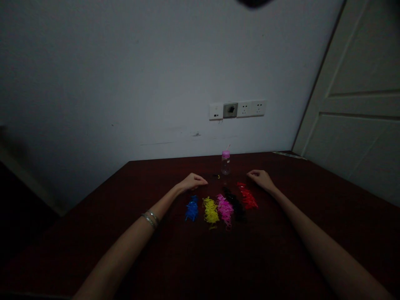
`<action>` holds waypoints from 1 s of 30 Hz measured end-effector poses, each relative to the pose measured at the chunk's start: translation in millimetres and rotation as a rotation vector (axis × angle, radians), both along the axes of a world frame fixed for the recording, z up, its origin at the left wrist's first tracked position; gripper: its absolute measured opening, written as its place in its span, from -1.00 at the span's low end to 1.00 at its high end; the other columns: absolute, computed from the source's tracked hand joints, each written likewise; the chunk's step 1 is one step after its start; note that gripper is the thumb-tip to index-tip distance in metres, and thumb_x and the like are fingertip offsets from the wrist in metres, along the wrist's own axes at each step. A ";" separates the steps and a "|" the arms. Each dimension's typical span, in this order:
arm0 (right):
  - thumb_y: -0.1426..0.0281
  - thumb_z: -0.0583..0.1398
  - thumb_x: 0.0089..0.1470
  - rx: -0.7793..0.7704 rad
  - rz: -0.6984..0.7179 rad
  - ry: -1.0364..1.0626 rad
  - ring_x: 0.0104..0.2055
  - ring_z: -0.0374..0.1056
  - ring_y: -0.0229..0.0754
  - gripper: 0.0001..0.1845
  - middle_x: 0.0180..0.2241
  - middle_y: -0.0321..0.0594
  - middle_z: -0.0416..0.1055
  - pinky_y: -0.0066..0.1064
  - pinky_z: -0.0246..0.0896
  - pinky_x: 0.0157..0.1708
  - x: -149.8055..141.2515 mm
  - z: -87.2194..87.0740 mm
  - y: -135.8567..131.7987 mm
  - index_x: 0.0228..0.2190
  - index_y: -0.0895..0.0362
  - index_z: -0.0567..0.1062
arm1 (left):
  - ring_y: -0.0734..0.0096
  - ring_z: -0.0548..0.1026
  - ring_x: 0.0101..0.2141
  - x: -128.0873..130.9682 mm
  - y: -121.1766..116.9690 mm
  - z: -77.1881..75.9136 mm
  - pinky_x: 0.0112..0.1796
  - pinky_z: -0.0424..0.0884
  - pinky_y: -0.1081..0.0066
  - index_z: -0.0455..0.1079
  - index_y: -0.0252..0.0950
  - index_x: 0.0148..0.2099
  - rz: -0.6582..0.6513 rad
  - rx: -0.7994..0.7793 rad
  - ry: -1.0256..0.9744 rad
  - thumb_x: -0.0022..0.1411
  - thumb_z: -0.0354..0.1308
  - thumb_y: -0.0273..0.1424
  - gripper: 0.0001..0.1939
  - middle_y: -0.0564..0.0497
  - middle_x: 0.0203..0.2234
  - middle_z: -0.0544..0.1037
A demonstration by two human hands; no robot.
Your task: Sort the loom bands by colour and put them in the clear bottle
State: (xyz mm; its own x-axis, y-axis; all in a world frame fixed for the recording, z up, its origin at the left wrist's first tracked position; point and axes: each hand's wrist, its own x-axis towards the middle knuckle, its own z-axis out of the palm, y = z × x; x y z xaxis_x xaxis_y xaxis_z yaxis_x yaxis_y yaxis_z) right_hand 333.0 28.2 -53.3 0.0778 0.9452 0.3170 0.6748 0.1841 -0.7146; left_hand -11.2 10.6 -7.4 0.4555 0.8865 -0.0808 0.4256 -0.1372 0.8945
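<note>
And the scene is filled by the pale wall (125,83), with the dark red table (175,258) set against it and the door (359,75) seen at the right. Onto the tabletop both arms are stretched! The left hand (193,182) is placed beyond the blue pile, its fingers drawn together; whether anything is pinched cannot be told. The right hand (261,179) is held just past the red pile's far end, fingers curled in, their grip likewise not shown clearly.

Between them, five colours are laid out: pink pile (225,208), black pile (236,204), yellow pile (211,211), red pile (248,196), blue pile (191,208), all of thin, stringy pieces. Behind these, the clear bottle (226,164) is stood upright under its pink lid. Nearer, a tiny yellow piece (218,176) is left apart from its colour. Sorting by colour is judged well advanced; for that stray, a fine fingertip pinch is called for, with the neighbouring piles left undisturbed.
</note>
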 end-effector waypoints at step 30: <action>0.30 0.11 -0.03 -0.089 0.194 -0.551 -0.28 0.35 -0.19 -0.77 -0.32 -0.20 0.46 -0.52 0.10 -0.41 -110.5 46.5 -10.5 -0.34 0.07 0.51 | 0.35 0.44 -0.43 -16.1 49.4 -41.2 -0.40 0.25 0.48 0.47 -0.37 -0.50 0.561 0.425 0.013 -0.01 0.00 -0.26 -0.69 -0.02 -0.55 0.53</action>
State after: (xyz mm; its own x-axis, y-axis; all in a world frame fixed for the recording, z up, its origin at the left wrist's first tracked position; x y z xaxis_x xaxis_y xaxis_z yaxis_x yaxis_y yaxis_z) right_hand 222.5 17.7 -6.8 -0.2528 0.9505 0.1806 0.9111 0.2967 -0.2862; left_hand -27.3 60.0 -48.6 -0.0786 0.9434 0.3222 0.5445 -0.2301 0.8066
